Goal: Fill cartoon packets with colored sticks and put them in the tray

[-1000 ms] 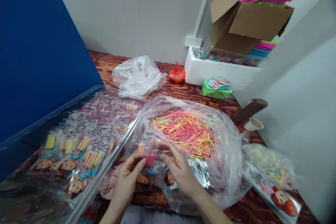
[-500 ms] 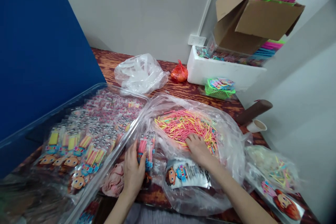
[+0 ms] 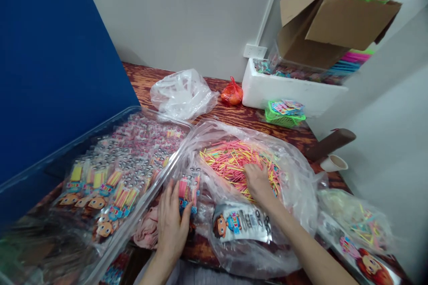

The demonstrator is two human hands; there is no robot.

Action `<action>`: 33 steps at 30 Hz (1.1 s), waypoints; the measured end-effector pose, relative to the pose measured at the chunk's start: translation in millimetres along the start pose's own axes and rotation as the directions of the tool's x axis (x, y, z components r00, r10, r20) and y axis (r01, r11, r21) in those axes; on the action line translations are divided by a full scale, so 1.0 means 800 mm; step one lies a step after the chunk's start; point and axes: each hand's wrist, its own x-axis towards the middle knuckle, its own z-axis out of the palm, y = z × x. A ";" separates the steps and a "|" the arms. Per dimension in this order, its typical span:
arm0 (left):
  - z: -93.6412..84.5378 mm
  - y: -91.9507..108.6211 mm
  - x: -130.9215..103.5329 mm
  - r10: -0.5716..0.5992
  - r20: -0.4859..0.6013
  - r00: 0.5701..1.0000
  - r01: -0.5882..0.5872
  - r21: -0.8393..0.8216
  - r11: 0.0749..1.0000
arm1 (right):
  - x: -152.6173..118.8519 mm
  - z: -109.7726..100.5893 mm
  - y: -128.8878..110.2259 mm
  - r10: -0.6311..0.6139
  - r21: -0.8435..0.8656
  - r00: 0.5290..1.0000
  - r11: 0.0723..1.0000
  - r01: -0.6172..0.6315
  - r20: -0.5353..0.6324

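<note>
My right hand [image 3: 259, 183] is down in a heap of thin pink and yellow sticks [image 3: 227, 160], its fingers curled into them and the fingertips hidden. The heap lies in a wide, clear plastic bag [image 3: 294, 169] spread on the table. Fingers stretched out, my left hand [image 3: 173, 222] lies at the left side of some small filled packets [image 3: 187, 187] with pink sticks showing through. A silver printed pouch [image 3: 242, 223] with a cartoon figure rests on the near part of the bag, below my right hand.
On the left stands a clear tub [image 3: 147, 187] holding many filled packets. A pink cloth [image 3: 147, 229] lies by my left wrist. Farther back are a crumpled plastic bag [image 3: 183, 93], a red net bag [image 3: 232, 92] and a green basket [image 3: 284, 118]. At right stands a paper cup [image 3: 333, 163].
My right hand has curled its fingers into the sticks; before, they were stretched over the heap. My left hand has stayed by the small packets. The whole view has shifted slightly.
</note>
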 end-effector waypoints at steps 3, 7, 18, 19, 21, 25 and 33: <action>-0.004 0.013 -0.002 0.083 -0.017 0.996 -0.082 0.033 0.996 | 0.009 -0.005 -0.001 0.019 0.199 0.998 0.980 -0.030 0.054; -0.004 0.037 -0.002 0.152 0.001 0.988 -0.152 -0.012 0.988 | 0.019 -0.007 0.001 0.111 0.417 0.989 0.898 -0.142 0.098; 0.068 0.112 0.075 0.070 0.110 0.991 0.012 -0.612 0.791 | -0.009 -0.045 -0.033 -0.120 0.896 0.915 0.286 -0.340 0.385; 0.079 0.117 0.082 0.079 0.113 0.990 0.007 -0.617 0.787 | -0.011 -0.044 -0.037 -0.144 0.908 0.908 0.215 -0.359 0.393; 0.100 0.123 0.093 0.115 0.163 0.980 0.003 -0.591 0.806 | -0.008 -0.037 -0.037 -0.118 0.901 0.921 0.287 -0.326 0.371; 0.131 0.122 0.103 0.201 0.299 0.933 -0.017 -0.520 0.854 | 0.008 -0.018 -0.017 0.022 0.763 0.970 0.614 -0.204 0.242; 0.123 0.113 0.104 0.185 0.332 0.925 0.007 -0.501 0.866 | 0.017 -0.022 0.010 0.122 0.712 0.977 0.671 -0.209 0.172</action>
